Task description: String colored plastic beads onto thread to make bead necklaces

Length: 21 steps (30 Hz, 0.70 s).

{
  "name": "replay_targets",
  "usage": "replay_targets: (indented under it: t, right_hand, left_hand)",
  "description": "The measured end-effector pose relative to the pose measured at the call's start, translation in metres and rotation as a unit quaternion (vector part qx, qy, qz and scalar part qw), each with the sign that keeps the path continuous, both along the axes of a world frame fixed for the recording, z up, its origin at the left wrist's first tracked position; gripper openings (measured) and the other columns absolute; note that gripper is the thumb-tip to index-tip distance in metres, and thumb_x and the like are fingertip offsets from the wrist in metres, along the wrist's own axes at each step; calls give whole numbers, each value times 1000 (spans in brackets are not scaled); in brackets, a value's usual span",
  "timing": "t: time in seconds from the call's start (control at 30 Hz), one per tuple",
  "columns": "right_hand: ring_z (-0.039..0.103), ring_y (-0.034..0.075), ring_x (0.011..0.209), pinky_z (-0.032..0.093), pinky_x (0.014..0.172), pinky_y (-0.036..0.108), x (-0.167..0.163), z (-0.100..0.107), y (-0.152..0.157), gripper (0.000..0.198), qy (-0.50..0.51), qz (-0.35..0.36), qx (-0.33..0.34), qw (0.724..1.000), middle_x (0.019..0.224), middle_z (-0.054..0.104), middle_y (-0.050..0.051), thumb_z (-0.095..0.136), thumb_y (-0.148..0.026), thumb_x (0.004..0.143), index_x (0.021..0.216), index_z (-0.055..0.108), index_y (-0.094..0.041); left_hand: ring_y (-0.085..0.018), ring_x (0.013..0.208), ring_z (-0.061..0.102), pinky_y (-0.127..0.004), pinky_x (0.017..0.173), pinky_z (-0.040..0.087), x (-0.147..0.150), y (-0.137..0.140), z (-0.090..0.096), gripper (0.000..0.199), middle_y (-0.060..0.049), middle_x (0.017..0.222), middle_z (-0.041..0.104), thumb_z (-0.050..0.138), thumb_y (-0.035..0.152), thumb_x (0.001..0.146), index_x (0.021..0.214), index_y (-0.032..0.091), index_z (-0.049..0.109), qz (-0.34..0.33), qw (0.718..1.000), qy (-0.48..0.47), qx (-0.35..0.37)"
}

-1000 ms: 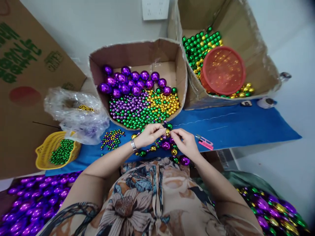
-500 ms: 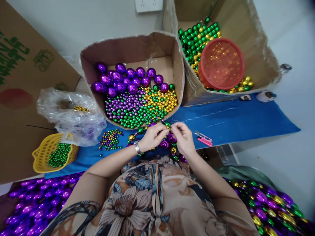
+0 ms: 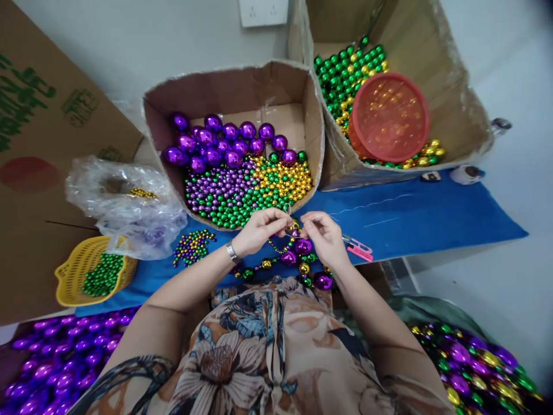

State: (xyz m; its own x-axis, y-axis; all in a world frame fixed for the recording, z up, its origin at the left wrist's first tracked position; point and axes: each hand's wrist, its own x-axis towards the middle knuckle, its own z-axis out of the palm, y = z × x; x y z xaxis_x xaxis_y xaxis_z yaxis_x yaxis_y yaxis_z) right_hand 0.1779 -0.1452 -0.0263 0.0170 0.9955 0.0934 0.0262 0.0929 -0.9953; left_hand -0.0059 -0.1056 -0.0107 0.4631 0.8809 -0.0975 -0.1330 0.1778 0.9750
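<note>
My left hand [image 3: 264, 228], with a metal watch [image 3: 232, 252] on its wrist, pinches a thin pale thread [image 3: 294, 237] between thumb and fingertips. Across a small gap, my right hand [image 3: 325, 235] is closed in a pinch at the thread's other side. A short loop of thread stands up above the left fingertips. Below and between both hands lies a bead garland [image 3: 303, 268] of purple, gold and green balls, some large, some small. Part of it is hidden behind my hands. Just right of my right hand are thread snips [image 3: 358, 241] and a pink-handled tool [image 3: 360, 252].
Ahead stands a cardboard box [image 3: 207, 80] of loose beads and big purple balls. Behind right, another box [image 3: 458, 86] holds a red tub [image 3: 391, 118]. On the blue cloth [image 3: 432, 219] lie loose beads [image 3: 193, 246], a yellow basket [image 3: 67, 282] and a plastic bag [image 3: 99, 190].
My hands have moved slightly apart, the left one leftward, and thread now shows between them. The garland hangs lower and more of it is visible below my hands.
</note>
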Motion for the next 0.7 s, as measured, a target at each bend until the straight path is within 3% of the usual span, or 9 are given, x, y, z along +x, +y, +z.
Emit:
replay_targets:
  t: [0.13, 0.33, 0.53, 0.7]
  right_hand:
    - [60, 6, 61, 56, 62, 30, 4, 9, 3, 21, -67, 49, 68, 994, 137, 51, 11, 59, -40, 91, 90, 62, -20]
    - [62, 7, 62, 58, 61, 31, 4, 9, 10, 19, -91, 112, 77, 987, 148, 43, 11, 55, -39, 92, 91, 61, -21]
    - [67, 13, 82, 59, 71, 32, 1, 15, 14, 14, -174, 133, 158, 963, 136, 56, 9, 55, -33, 93, 94, 65, -22]
    - [67, 18, 97, 57, 85, 37, -6, 16, 12, 16, -228, 48, 209, 950, 103, 71, 5, 55, -30, 94, 97, 69, -24]
  left_hand:
    - [-8, 63, 61, -22, 61, 52, -3, 3, 7, 25, -5, 86, 69, 64, 33, 87, 105, 16, 60, -33, 995, 47, 76]
    - [-10, 61, 62, -23, 58, 48, -2, -1, 8, 39, -3, 82, 69, 57, 23, 89, 126, 18, 47, 4, 972, 137, 190]
    - [-15, 72, 66, -28, 68, 49, -1, -3, 10, 71, -5, 86, 71, 57, 13, 85, 149, 18, 27, 2, 941, 191, 281]
    - [-13, 62, 61, -27, 60, 49, 1, -3, 14, 70, -2, 77, 68, 58, 20, 87, 149, 21, 25, -9, 974, 110, 200]
